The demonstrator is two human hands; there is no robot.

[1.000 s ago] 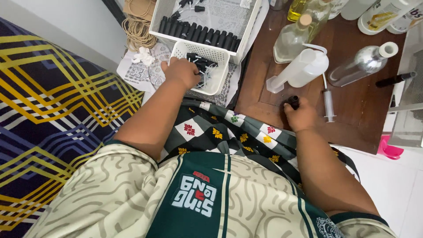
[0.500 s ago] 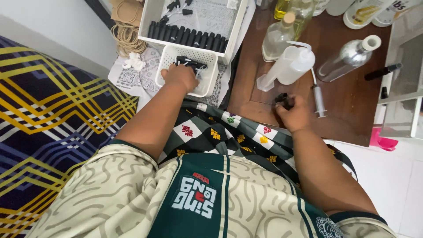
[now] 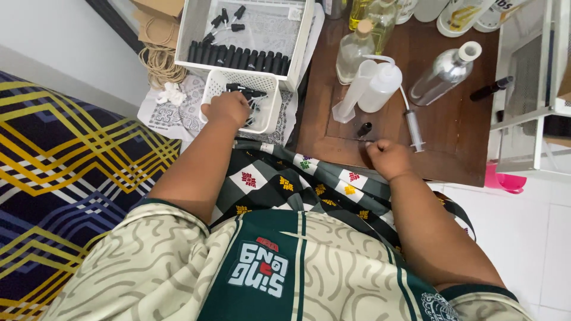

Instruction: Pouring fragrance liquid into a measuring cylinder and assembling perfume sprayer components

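White wall (image 3: 71,35), white tiled floor (image 3: 535,238), low brown wooden table (image 3: 452,148).

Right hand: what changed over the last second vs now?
The right hand has let go of the small dark vial, which now stands by itself on the wooden table, and has drawn back a little toward the body, closed in a fist. The left hand stays in the small white basket among the black caps. Bottles and syringe lie as before.
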